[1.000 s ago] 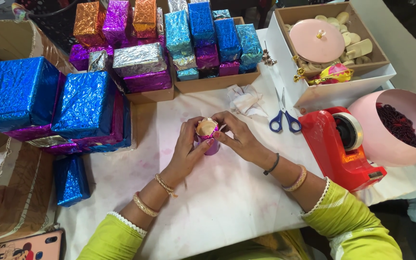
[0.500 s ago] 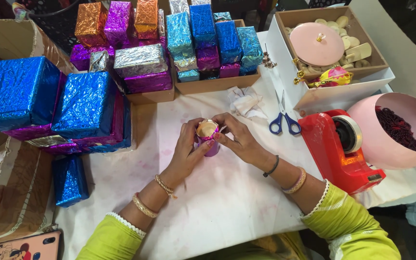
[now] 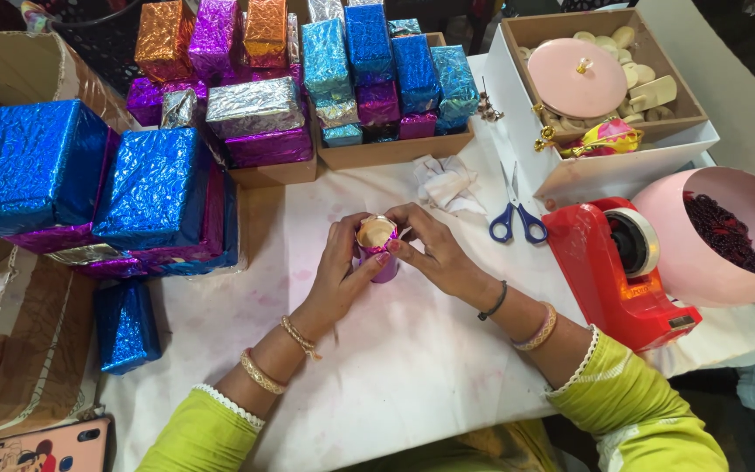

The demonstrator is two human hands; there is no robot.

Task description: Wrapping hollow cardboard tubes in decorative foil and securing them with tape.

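Both hands hold a small round box [image 3: 379, 247] wrapped in shiny purple foil, its pale top facing up, over the middle of the white table [image 3: 412, 367]. My left hand [image 3: 340, 267] cups its left side, fingers curled around the foil. From the right, my right hand [image 3: 432, 249] presses fingertips on the foil's upper edge. Gold bangles ring both wrists above yellow-green sleeves.
Foil-wrapped boxes in blue [image 3: 155, 188], silver, purple and orange fill the left and back. Blue-handled scissors [image 3: 513, 218], crumpled white paper [image 3: 447, 183], a red tape dispenser [image 3: 622, 267], a pink bowl [image 3: 701, 271] of dark bits and a white box [image 3: 517, 114] with a pink lid lie right.
The hands stay in the same place on the small box; the fingers have shifted slightly along the foil's top edge.
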